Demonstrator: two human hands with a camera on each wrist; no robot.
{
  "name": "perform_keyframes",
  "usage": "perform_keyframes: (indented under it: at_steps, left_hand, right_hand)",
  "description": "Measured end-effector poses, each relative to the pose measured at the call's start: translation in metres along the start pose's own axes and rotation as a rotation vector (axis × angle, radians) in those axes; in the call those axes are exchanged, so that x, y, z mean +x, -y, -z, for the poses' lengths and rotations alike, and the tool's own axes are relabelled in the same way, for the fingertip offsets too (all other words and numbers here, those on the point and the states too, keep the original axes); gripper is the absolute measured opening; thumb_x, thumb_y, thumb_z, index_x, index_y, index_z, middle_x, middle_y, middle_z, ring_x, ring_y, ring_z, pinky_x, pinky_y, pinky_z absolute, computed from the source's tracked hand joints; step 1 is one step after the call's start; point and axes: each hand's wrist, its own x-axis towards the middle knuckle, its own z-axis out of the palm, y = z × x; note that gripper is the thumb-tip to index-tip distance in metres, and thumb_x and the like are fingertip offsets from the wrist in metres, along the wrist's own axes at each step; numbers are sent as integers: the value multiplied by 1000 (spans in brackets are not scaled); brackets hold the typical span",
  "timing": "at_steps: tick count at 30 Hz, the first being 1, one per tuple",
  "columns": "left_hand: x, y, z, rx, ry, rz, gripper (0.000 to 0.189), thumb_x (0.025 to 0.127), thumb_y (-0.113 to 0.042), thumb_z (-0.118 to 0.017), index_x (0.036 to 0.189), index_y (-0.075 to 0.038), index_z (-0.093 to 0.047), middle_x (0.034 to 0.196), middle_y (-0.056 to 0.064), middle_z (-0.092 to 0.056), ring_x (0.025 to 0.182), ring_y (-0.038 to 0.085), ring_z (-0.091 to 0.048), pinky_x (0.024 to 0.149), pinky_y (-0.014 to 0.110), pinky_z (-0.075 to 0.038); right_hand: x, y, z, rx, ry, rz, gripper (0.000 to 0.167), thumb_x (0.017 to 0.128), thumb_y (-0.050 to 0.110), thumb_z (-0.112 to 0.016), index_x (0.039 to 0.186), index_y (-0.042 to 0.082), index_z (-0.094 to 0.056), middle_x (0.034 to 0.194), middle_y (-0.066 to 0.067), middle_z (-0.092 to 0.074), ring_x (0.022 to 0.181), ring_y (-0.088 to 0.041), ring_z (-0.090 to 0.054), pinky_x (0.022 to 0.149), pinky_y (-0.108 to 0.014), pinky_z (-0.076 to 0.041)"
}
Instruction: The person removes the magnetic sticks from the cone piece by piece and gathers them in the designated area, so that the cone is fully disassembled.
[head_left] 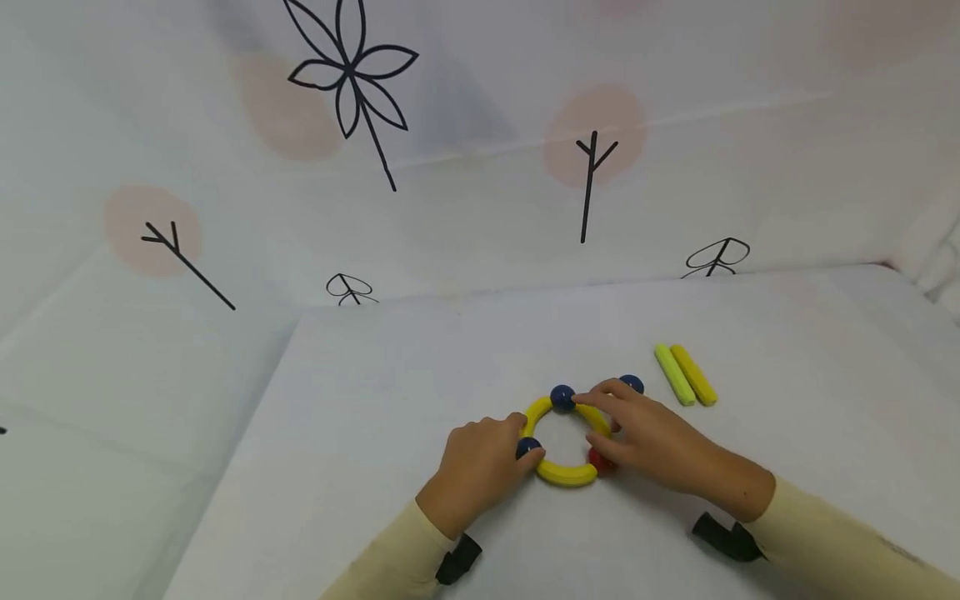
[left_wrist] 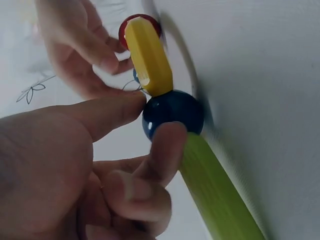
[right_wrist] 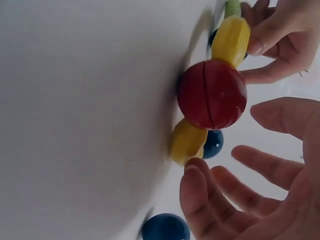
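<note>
A ring of curved yellow rods (head_left: 567, 475) joined by balls lies on the white cloth. My left hand (head_left: 483, 462) pinches the blue ball (left_wrist: 172, 115) at its left side between thumb and finger. In the left wrist view, a yellow rod (left_wrist: 148, 57) and a green rod (left_wrist: 217, 187) meet that ball. My right hand (head_left: 648, 433) curves loosely over the ring's right side, a fingertip at the far blue ball (head_left: 562, 398). The right wrist view shows its thumb apart from the red ball (right_wrist: 212, 95) and a fingertip at the yellow rod (right_wrist: 187, 142) below.
A loose blue ball (head_left: 632, 383) sits just beyond the right hand, partly hidden by it. Farther right lie two straight rods, one yellow-green (head_left: 675, 375) and one yellow (head_left: 693, 375). A patterned white cloth (head_left: 480, 217) hangs behind and at the left.
</note>
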Motion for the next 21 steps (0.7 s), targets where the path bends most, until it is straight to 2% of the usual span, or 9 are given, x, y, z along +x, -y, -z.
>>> perform_keyframes:
  at_steps: [4, 8, 12, 14, 17, 21]
  left_hand:
    - [1, -1, -3, 13, -14, 1, 46, 91, -48, -70, 118, -11, -70, 86, 3, -73, 62, 12, -58, 52, 26, -45]
    - [2, 0, -4, 12, -32, -11, 45, 91, -47, -71, 118, -11, -70, 86, 3, -74, 62, 12, -60, 51, 26, -44]
    - [2, 3, -3, -2, -40, -18, 45, 90, -46, -72, 120, -12, -70, 90, 3, -75, 66, 14, -64, 55, 28, -49]
    - [3, 5, -2, -15, -48, -21, 45, 90, -45, -73, 120, -13, -70, 92, 3, -76, 68, 15, -65, 58, 30, -51]
    - [5, 8, -2, -16, -72, -24, 47, 89, -45, -74, 125, -14, -67, 93, 3, -76, 70, 16, -66, 59, 30, -51]
    - [7, 12, -2, -27, -76, -12, 49, 88, -45, -74, 125, -15, -61, 75, 0, -69, 58, 15, -58, 54, 26, -43]
  right_hand:
    - [11, 2, -3, -59, 41, 10, 58, 92, 25, -71, 144, 9, -52, 137, -16, -54, 83, -10, -61, 77, -32, -59]
    - [17, 2, -5, -70, 75, 23, 62, 93, 27, -70, 148, 8, -47, 144, -18, -51, 103, -20, -66, 90, -44, -57]
    - [19, 1, -6, -89, 65, 17, 59, 93, 26, -71, 144, 7, -51, 140, -16, -55, 104, -21, -66, 91, -45, -56]
    - [18, 2, -6, -92, 56, -6, 55, 92, 25, -72, 140, 6, -54, 136, -15, -58, 100, -19, -65, 89, -43, -57]
    - [16, 4, -4, -90, 38, -41, 47, 90, 22, -74, 131, 6, -60, 131, -13, -62, 102, -21, -66, 89, -43, -57]
    - [10, 6, 0, -70, 42, -78, 38, 88, 20, -77, 122, 7, -66, 122, -10, -69, 91, -17, -65, 82, -35, -59]
